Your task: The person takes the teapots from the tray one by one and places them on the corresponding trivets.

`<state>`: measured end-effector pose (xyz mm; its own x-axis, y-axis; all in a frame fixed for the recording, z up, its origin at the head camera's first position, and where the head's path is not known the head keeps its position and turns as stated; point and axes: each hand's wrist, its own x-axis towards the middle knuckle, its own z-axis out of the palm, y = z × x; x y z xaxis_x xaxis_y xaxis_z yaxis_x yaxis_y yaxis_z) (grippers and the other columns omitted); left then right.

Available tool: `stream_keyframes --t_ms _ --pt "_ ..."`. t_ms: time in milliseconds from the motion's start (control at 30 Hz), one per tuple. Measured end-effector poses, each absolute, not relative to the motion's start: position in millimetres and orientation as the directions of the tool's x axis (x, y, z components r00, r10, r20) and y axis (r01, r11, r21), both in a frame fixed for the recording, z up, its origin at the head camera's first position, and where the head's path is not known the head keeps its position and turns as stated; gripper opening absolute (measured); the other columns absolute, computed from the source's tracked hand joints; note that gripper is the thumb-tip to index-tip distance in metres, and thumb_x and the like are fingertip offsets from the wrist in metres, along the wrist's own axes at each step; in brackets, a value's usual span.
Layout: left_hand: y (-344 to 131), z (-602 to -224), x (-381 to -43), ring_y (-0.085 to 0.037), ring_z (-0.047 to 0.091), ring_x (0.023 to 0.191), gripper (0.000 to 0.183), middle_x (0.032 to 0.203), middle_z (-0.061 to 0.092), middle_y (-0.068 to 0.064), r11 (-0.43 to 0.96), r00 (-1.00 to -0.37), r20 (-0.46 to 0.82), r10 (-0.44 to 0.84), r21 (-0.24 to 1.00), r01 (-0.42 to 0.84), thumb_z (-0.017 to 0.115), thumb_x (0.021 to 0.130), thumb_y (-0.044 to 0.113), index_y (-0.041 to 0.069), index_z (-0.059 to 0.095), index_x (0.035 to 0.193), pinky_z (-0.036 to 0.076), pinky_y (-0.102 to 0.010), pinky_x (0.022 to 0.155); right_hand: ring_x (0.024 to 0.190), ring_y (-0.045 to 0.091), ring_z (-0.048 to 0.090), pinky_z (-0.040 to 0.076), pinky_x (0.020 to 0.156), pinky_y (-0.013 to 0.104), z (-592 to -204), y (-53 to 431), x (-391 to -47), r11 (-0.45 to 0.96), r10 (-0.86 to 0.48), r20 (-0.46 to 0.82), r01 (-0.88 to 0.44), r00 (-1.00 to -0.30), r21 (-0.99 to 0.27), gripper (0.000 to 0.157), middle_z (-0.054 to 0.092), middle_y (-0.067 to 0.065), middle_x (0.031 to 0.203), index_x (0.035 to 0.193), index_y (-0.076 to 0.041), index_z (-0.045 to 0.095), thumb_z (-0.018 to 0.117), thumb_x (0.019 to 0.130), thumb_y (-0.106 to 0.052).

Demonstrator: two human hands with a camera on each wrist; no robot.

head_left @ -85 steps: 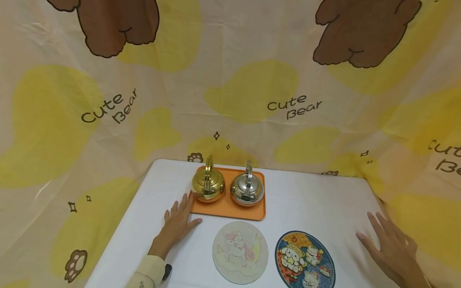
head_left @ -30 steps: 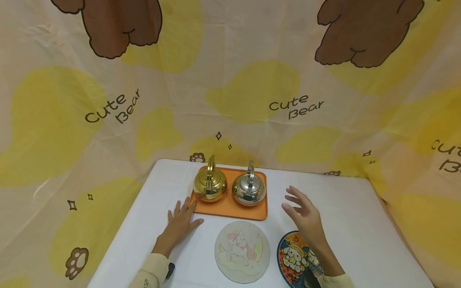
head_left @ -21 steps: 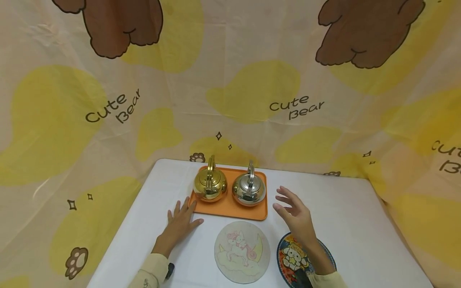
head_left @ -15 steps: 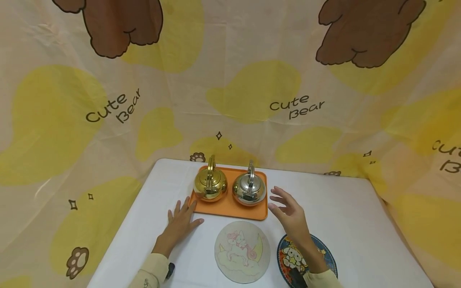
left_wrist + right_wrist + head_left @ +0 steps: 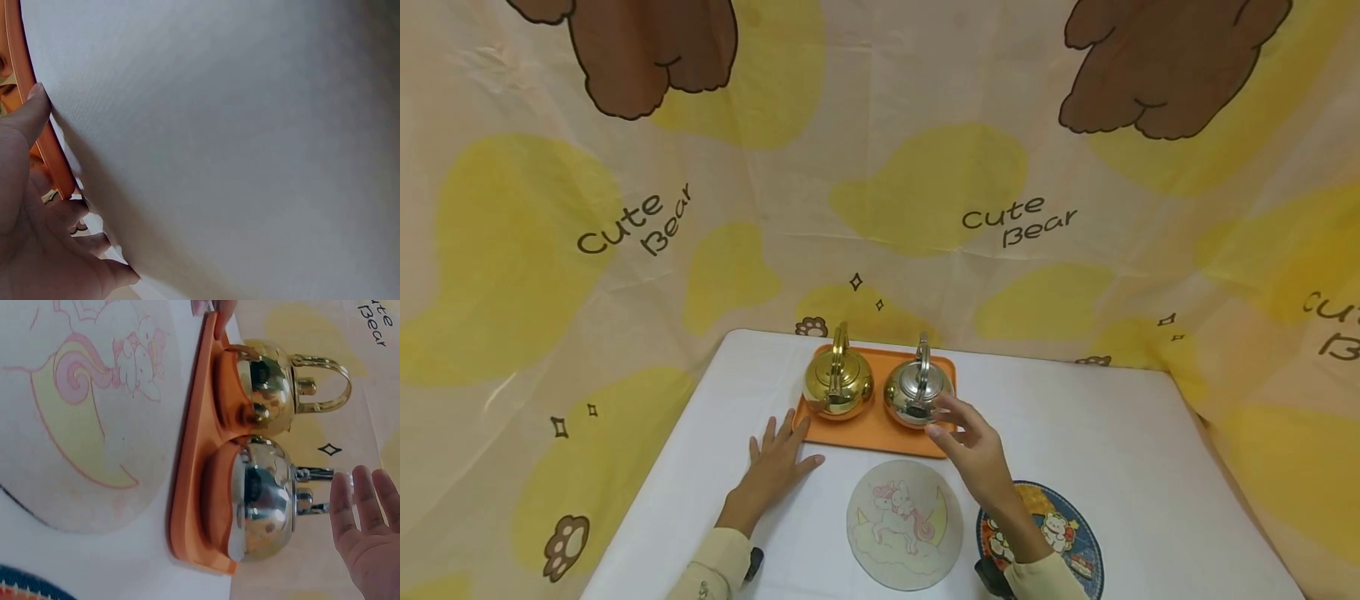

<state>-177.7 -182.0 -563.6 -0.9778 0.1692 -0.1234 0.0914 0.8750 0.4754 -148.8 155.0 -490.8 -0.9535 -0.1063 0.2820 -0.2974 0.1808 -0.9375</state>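
Observation:
A gold teapot point(image 5: 838, 385) and a silver teapot point(image 5: 914, 383) stand side by side on an orange tray point(image 5: 872, 437), each with an upright arched handle. Spread fingers of my left hand point(image 5: 772, 470) rest on the table, touching the tray's near left corner; the left wrist view also shows the tray's rim point(image 5: 56, 159). My right hand point(image 5: 981, 454) hovers in front of the silver teapot, fingers loosely bent and apart, covering part of its right side. In the right wrist view that hand point(image 5: 370, 531) is near the silver teapot's handle point(image 5: 315, 474), holding nothing.
A pale round mat point(image 5: 904, 525) with a unicorn drawing lies in front of the tray. To its right is a blue round mat point(image 5: 1063, 533) with cartoon animals, partly under my right forearm. A patterned cloth point(image 5: 925, 183) hangs behind the white table point(image 5: 1112, 442).
From the table's right side my right hand has come left, reaching the silver teapot's front right. My left hand has shifted slightly onto the tray's corner. Both teapots stay in place.

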Motion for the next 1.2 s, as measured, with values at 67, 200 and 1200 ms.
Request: stream_keyframes --t_ms 67,200,1200 --pt "-181.6 -563.6 -178.1 -0.059 0.006 0.158 0.081 0.174 0.016 -0.027 0.875 -0.977 -0.128 0.169 0.475 0.090 0.067 0.103 0.046 0.004 0.036 0.164 0.003 -0.083 0.118 0.125 0.039 0.064 0.058 0.095 0.029 -490.9 150.9 -149.1 0.182 -0.120 0.272 -0.291 -0.955 -0.939 0.052 0.064 0.021 0.140 0.149 -0.005 0.058 0.074 0.101 -0.015" --pt "-181.4 -564.0 -178.6 -0.059 0.005 0.158 0.081 0.174 0.015 -0.027 0.873 -0.977 -0.136 0.166 0.480 0.082 0.067 0.103 0.046 0.004 0.035 0.165 0.002 -0.083 0.118 0.125 0.040 0.063 0.059 0.099 0.037 -491.9 141.5 -150.5 0.179 -0.156 0.264 -0.290 -0.952 -0.940 0.046 0.066 0.013 0.140 0.146 -0.011 0.062 0.074 0.101 -0.018" --pt "-183.9 -570.5 -181.7 -0.059 0.006 0.158 0.084 0.174 0.016 -0.027 0.876 -0.978 -0.129 0.162 0.476 0.082 0.068 0.101 0.049 0.005 0.035 0.165 0.002 -0.084 0.117 0.125 0.046 0.064 0.040 0.115 0.071 -491.1 75.5 -181.2 0.116 -0.212 0.245 -0.273 -0.946 -0.955 0.048 0.067 0.008 0.141 0.144 -0.015 0.065 0.077 0.100 -0.028"
